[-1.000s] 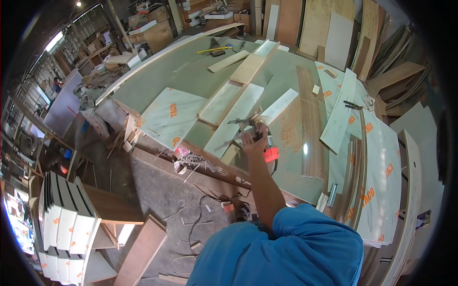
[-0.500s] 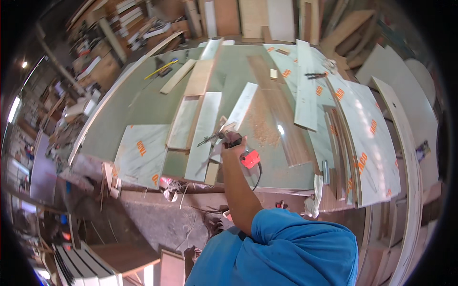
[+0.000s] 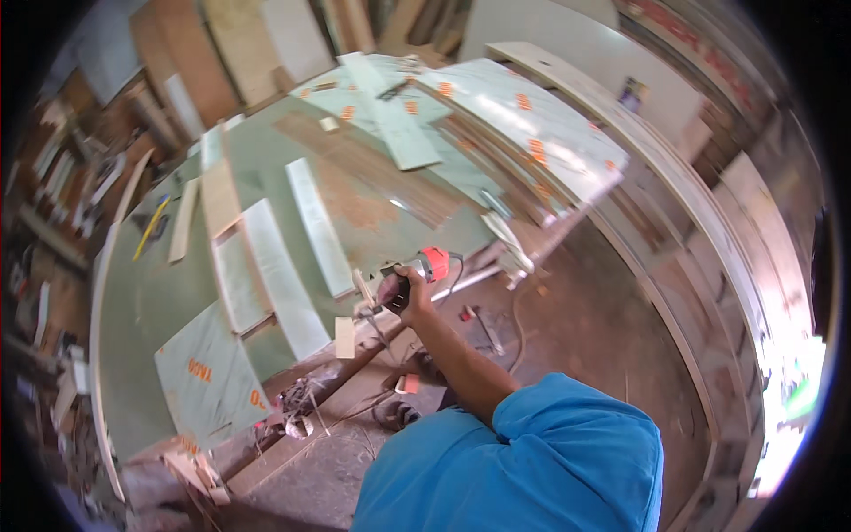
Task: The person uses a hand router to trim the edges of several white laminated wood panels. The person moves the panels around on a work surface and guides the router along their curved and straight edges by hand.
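My right hand [image 3: 409,294] is wrapped around a corded power tool [image 3: 433,263] with a red motor housing, a silver collar and a dark front. I hold it on its side at the front edge of the workbench [image 3: 128,328]; its working end is partly hidden and blurred, so I cannot tell its exact kind. Close to its front is a small pale wood block [image 3: 345,338] at the bench edge. A narrow white board strip [image 3: 317,226] lies just beyond the tool, with a wider white strip [image 3: 282,279] to its left. My left hand is out of view.
Marble-patterned boards [image 3: 208,372] lie at the bench's near left and far right. Brown planks [image 3: 377,168] and sawdust cover the middle. A yellow tape measure [image 3: 151,228] lies far left. Cords and scraps [image 3: 297,408] hang at the front edge. A long shelf frame [image 3: 651,164] stands right.
The view has swung to the right. My right hand has brought the power tool from over the white strips back to the bench's front edge, turning it. The narrow strip stays on the bench.
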Motion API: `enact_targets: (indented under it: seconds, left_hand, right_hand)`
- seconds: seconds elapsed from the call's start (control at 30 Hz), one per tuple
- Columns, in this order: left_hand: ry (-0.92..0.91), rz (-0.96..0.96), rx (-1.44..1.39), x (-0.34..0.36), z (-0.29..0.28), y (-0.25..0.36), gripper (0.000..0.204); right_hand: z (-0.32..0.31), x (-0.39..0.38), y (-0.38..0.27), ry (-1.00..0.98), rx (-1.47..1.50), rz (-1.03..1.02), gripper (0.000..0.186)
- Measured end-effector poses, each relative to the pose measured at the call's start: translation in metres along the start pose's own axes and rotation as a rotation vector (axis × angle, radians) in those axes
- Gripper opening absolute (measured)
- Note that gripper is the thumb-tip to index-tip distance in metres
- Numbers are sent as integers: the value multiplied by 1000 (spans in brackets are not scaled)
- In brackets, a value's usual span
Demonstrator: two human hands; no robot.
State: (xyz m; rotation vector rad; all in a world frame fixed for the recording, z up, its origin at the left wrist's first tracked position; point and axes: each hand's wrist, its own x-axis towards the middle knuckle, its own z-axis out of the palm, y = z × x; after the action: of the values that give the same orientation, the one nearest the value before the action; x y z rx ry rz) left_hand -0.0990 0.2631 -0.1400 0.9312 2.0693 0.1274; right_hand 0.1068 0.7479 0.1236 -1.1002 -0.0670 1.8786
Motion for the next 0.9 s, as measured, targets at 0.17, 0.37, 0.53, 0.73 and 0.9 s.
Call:
enact_targets:
  seconds: [0.17,0.37,0.53,0.73,0.9]
  left_hand:
    - [-130,101,114,36,-23,-5,34]
    - [-233,282,226,81,-38,30,35]
    - [-270,462,279,121,-49,105,36]
    - [-347,726,99,152,-19,312,39]
    - [-238,751,-150,136,-15,505,44]
  right_hand:
    - [-139,-66,-79,-138,-44,-225,17]
    - [-293,-158,-138,82,240,-658,18]
    - [-363,-233,-149,251,463,-887,36]
    - [-518,-266,-159,359,672,-1119,18]
    - [-564,-275,-164,488,648,-1075,17]
